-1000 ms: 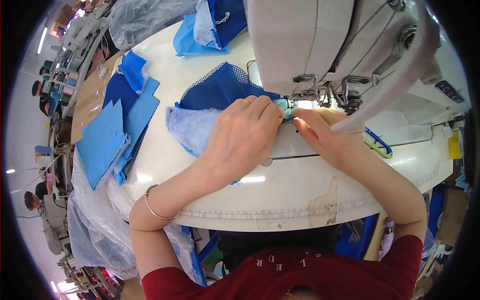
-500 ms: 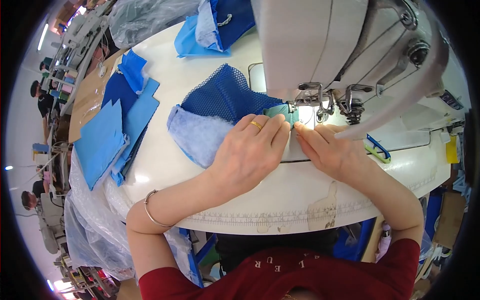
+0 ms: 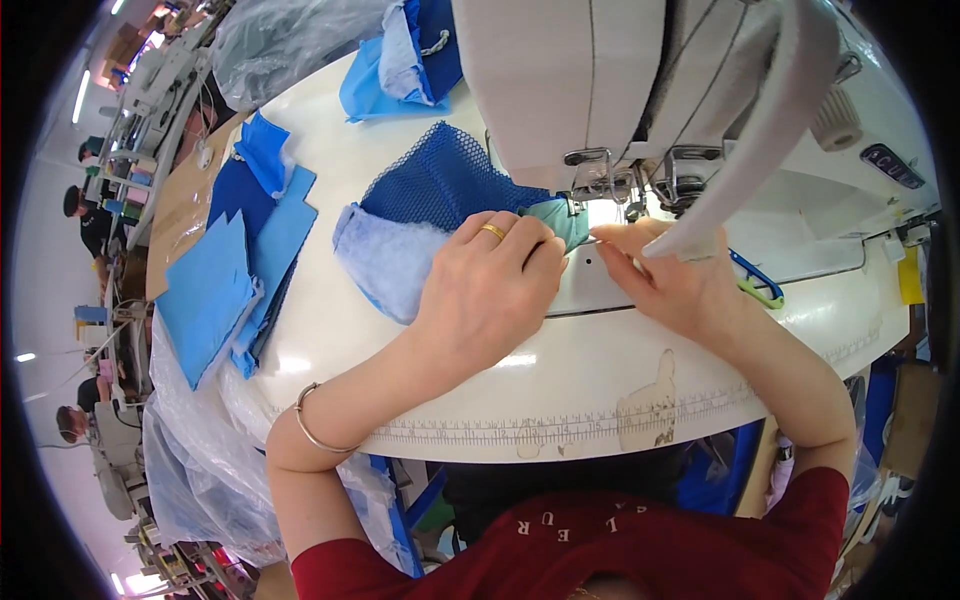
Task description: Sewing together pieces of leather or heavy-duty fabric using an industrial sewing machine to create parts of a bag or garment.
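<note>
Hands have drifted slightly apart: left hand (image 3: pixel 490 290) curled over the green piece (image 3: pixel 562 219), right hand (image 3: pixel 685 290) with fingertips beside its edge, can't tell if either's gripping. Piece sits at the presser foot (image 3: pixel 576 207), probably mid-seam, stitches unclear. 1 stack of blue panels (image 3: pixel 205 295) lies apart, seemingly left.

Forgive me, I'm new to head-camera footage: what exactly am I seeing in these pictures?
The view comes from a fisheye camera worn on the head, looking down, so straight edges bend. The bare left hand and right hand are at a white sewing machine, close to a small green fabric piece; their exact grip is hidden. Blue mesh and pale fleecy fabric lie on the white table, with blue fabric pieces farther left and a blue-and-green tool at right.
</note>
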`<state>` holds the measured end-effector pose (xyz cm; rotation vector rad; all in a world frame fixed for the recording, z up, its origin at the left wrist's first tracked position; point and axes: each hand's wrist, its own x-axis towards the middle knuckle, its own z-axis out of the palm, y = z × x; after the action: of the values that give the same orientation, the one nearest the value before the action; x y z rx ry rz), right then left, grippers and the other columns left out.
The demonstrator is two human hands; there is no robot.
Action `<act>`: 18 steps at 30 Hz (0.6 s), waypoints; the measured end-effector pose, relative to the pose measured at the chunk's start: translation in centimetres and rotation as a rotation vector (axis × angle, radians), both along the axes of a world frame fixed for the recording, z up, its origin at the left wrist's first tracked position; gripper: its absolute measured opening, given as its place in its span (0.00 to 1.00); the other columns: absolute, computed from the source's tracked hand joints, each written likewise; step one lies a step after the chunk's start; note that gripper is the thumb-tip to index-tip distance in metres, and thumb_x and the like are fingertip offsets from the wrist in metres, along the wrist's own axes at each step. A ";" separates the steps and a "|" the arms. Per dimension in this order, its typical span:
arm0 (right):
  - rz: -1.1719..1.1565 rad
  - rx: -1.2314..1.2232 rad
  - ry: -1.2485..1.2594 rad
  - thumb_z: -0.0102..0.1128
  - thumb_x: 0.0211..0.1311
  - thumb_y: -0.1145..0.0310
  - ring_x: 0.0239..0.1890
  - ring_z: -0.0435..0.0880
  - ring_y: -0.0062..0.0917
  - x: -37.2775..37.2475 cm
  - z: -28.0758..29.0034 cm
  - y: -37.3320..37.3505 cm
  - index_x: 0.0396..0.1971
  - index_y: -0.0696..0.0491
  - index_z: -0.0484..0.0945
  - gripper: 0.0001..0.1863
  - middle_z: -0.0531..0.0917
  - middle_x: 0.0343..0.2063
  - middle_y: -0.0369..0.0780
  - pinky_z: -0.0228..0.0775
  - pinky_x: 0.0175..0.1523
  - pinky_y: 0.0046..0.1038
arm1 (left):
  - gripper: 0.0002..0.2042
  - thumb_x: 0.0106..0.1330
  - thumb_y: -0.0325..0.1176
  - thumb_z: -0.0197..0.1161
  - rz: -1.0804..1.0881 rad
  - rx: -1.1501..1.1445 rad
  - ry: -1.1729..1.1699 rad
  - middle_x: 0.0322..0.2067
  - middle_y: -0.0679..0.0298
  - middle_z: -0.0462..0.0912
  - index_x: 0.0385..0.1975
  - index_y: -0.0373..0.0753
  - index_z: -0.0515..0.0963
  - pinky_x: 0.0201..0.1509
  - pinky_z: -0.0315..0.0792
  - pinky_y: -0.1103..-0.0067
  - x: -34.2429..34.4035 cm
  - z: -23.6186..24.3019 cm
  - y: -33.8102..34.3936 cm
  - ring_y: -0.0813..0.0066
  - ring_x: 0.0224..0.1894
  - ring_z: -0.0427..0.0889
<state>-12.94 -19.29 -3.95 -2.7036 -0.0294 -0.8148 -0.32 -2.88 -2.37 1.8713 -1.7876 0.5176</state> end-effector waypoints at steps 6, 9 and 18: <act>-0.009 -0.163 0.176 0.57 0.59 0.65 0.12 0.75 0.24 -0.4 0.7 0.9 0.34 0.45 0.80 0.06 0.74 0.12 0.33 0.63 0.15 0.29 | 0.04 0.48 0.24 0.62 0.042 0.105 0.075 0.23 0.64 0.71 0.22 0.37 0.74 0.34 0.70 0.74 -0.1 1.1 -0.1 0.69 0.27 0.74; 0.007 -0.138 0.067 0.56 0.58 0.66 0.12 0.75 0.24 -0.4 0.3 0.7 0.31 0.47 0.79 0.05 0.73 0.11 0.32 0.63 0.15 0.29 | 0.04 0.48 0.25 0.62 0.044 0.169 0.048 0.23 0.63 0.72 0.23 0.38 0.74 0.32 0.70 0.73 -0.2 1.4 -0.5 0.68 0.27 0.75; 0.062 -0.197 0.020 0.56 0.51 0.70 0.19 0.79 0.21 -0.8 0.2 0.3 0.20 0.50 0.71 0.05 0.73 0.15 0.32 0.65 0.18 0.26 | 0.06 0.49 0.28 0.67 0.149 0.171 0.062 0.21 0.64 0.77 0.26 0.39 0.76 0.24 0.69 0.75 -0.4 1.7 -0.8 0.67 0.21 0.77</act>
<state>-13.74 -18.95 -3.75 -2.8775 -0.1980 -0.8051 -0.71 -3.72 -0.63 2.1251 -1.7075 0.3645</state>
